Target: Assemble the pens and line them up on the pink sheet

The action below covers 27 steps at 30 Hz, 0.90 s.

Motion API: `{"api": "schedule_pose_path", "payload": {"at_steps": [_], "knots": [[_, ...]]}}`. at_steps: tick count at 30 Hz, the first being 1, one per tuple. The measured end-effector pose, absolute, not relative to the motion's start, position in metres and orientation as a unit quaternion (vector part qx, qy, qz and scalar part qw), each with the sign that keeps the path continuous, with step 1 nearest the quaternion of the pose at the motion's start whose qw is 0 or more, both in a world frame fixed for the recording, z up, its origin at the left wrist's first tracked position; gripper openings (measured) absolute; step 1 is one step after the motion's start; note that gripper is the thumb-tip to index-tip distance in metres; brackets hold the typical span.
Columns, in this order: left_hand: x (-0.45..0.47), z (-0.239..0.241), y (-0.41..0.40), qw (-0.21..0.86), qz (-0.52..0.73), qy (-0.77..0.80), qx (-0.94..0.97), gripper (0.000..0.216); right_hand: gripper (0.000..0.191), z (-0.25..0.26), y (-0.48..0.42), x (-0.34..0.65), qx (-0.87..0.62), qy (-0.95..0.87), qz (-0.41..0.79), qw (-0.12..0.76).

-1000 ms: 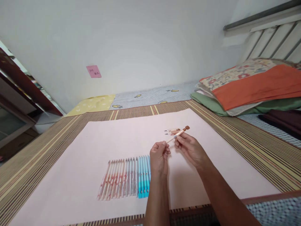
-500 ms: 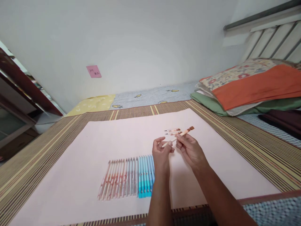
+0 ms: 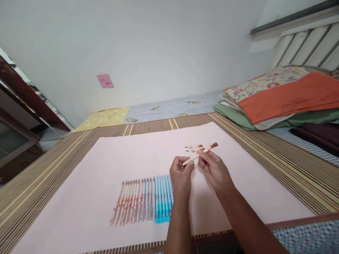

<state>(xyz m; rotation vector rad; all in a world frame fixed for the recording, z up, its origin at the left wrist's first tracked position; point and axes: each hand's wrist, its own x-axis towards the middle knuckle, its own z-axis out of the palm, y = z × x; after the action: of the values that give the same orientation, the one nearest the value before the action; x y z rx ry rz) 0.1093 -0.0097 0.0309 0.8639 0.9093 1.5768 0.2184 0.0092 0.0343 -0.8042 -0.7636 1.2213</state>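
A slim pen [image 3: 209, 148] with a cream-to-orange barrel and a brown end slants up to the right between my hands. My left hand [image 3: 182, 173] pinches its pale lower end with thumb and fingers. Higher up the barrel, the thumb and fingertips of my right hand [image 3: 215, 171] grip it. Just behind my hands, two similar brown-ended pens [image 3: 194, 146] lie flat on the pale pink sheet [image 3: 143, 151]. To the left, a row of clear pens with reddish patterns [image 3: 129, 203] continues into several blue pens [image 3: 162, 199], partly hidden by my left forearm.
A striped mat [image 3: 63, 151] lies under the sheet. Folded bedding with an orange border [image 3: 286, 98] is piled at the right, beside white bars [image 3: 304, 46]. Behind stands a white wall with a pink note [image 3: 105, 81].
The fingers of my left hand have curled in around the pale end of the pen; its index finger was raised before. My right hand keeps its grip, almost unmoved.
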Motion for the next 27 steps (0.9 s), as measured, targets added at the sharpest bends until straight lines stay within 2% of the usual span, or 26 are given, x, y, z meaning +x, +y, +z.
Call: {"api": "schedule_pose_path", "payload": {"at_steps": [4,6,13,18,27], "knots": [[0.111,0.027,-0.007,0.646,0.637,0.329,0.263,0.036,0.027,0.034,0.008,0.217,-0.385,-0.368,0.511,0.675],[0.110,0.026,-0.006,0.663,0.634,0.313,0.246,0.036,0.027,0.034,0.007,0.216,-0.398,-0.377,0.500,0.671],[0.104,0.028,-0.006,0.567,0.675,0.347,0.321,0.030,0.031,0.040,0.005,0.208,-0.379,-0.349,0.532,0.672],[0.107,0.028,-0.007,0.578,0.706,0.308,0.270,0.032,0.033,0.042,0.003,0.201,-0.364,-0.334,0.544,0.678],[0.098,0.035,-0.011,0.513,0.687,0.365,0.361,0.025,0.028,0.041,0.004,0.199,-0.331,-0.286,0.588,0.681]]}}
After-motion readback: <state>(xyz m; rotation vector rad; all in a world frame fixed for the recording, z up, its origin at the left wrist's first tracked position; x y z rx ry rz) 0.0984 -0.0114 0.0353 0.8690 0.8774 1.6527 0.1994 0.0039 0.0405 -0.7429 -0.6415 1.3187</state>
